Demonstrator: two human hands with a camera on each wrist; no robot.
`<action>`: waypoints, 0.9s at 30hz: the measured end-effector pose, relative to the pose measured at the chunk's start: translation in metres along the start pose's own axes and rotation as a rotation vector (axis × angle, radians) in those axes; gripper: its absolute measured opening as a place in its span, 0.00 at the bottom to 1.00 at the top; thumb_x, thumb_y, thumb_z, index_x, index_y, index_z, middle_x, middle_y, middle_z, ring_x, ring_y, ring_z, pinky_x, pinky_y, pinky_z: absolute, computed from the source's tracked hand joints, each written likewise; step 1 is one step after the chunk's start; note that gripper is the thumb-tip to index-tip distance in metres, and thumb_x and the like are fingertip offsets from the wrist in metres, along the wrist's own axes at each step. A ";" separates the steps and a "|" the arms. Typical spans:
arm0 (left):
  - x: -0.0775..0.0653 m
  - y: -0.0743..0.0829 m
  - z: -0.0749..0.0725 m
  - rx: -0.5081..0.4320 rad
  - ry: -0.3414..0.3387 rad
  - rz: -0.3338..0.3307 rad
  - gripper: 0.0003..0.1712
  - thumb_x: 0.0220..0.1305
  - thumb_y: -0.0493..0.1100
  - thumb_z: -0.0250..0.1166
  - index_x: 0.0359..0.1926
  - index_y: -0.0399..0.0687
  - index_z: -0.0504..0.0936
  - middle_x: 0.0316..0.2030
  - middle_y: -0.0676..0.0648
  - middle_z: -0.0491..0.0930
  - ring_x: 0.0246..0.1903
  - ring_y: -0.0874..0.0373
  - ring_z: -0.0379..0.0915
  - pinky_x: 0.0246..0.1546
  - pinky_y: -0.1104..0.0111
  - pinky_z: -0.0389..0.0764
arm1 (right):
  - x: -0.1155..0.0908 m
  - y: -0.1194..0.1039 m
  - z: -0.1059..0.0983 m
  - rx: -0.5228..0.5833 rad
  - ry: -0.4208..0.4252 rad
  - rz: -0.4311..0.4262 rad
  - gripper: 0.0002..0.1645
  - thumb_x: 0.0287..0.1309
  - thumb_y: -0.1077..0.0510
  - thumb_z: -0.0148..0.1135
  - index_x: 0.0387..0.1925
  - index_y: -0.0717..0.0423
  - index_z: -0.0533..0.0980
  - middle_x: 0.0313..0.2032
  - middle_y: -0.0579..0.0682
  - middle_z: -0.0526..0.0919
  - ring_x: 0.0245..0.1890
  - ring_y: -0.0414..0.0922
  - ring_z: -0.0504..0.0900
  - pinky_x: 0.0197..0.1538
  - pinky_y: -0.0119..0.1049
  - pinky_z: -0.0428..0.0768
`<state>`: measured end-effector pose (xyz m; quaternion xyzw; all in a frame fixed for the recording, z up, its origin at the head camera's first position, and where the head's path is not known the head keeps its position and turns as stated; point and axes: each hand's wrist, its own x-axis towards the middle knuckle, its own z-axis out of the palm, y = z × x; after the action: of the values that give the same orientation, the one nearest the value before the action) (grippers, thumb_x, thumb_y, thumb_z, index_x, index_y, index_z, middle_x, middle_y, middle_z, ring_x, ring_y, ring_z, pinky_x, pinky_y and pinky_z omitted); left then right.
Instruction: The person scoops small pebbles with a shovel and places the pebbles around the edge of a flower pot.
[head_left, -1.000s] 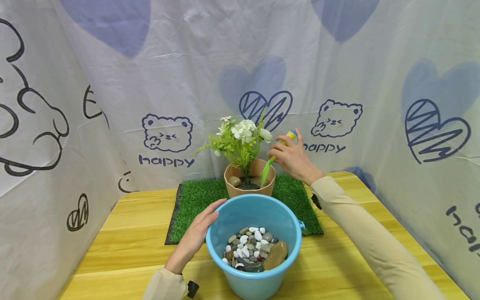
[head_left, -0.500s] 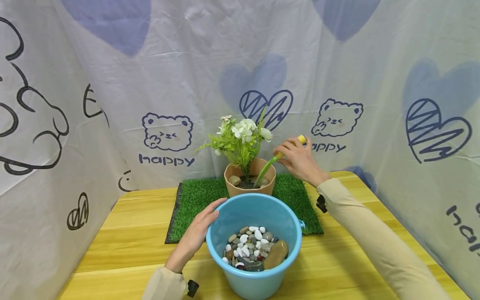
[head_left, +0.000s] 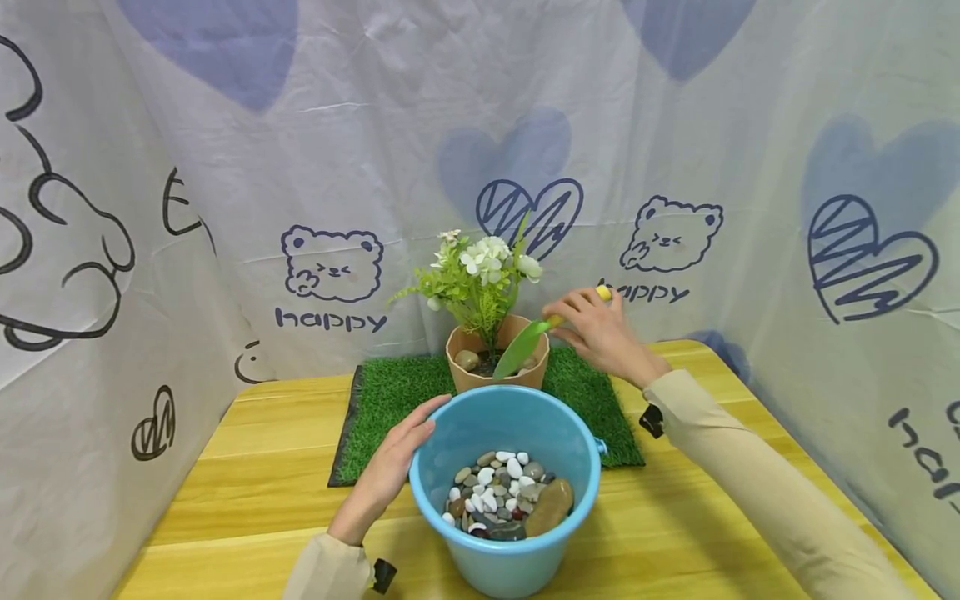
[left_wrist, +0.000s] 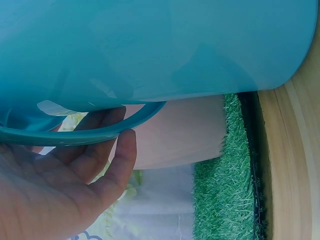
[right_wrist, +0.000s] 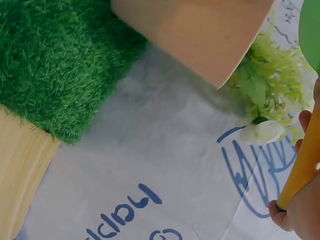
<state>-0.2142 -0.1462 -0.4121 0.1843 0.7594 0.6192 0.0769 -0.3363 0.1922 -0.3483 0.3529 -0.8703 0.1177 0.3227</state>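
Swung round since half a second ago, the green-and-yellow trowel (head_left: 521, 348) now shows its blade's broad face, whereas it was edge-on, tip deep in the pot. At far left on the wooden surface (head_left: 247, 467), the left hand (head_left: 386, 467) grips the blue bucket (head_left: 503, 565) at the left of its rim; the left wrist view shows a curved blue band between its fingers. Next comes the green grass mat (head_left: 363, 437), part of it hidden by the bucket. Toward its middle stands the tan pot (head_left: 465, 382), just behind the bucket, holding stones and a white-flowered plant (head_left: 480, 279). Inside the bucket lie white, grey and brown pebbles (head_left: 491, 502), with a large brown stone (head_left: 551, 508) at their right. Farther right, the right hand (head_left: 603, 329) has its fingers wrapped around the trowel's yellow handle, the blade slanting down leftward over the pot; whether its tip touches anything cannot be told.
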 end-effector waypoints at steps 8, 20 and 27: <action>0.000 0.000 0.000 -0.008 -0.015 0.014 0.28 0.78 0.54 0.41 0.74 0.54 0.59 0.67 0.38 0.68 0.57 0.36 0.74 0.52 0.52 0.81 | -0.007 -0.019 -0.009 0.043 -0.071 -0.069 0.18 0.61 0.50 0.65 0.52 0.44 0.79 0.45 0.45 0.81 0.50 0.48 0.72 0.55 0.59 0.63; 0.001 -0.001 -0.001 -0.006 -0.019 0.020 0.27 0.79 0.54 0.41 0.74 0.57 0.60 0.67 0.39 0.68 0.57 0.38 0.75 0.51 0.55 0.82 | -0.004 -0.043 -0.024 0.031 -0.125 -0.256 0.17 0.53 0.49 0.72 0.47 0.37 0.85 0.40 0.42 0.83 0.44 0.42 0.73 0.54 0.59 0.63; 0.001 0.000 0.000 0.012 -0.004 0.011 0.29 0.79 0.54 0.41 0.75 0.53 0.59 0.67 0.40 0.68 0.59 0.39 0.74 0.51 0.55 0.82 | -0.006 -0.054 -0.026 -0.029 -0.182 -0.317 0.14 0.54 0.43 0.71 0.44 0.34 0.84 0.36 0.37 0.81 0.36 0.39 0.69 0.45 0.50 0.63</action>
<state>-0.2149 -0.1458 -0.4123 0.1899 0.7620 0.6147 0.0740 -0.2831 0.1674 -0.3331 0.4900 -0.8310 0.0204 0.2624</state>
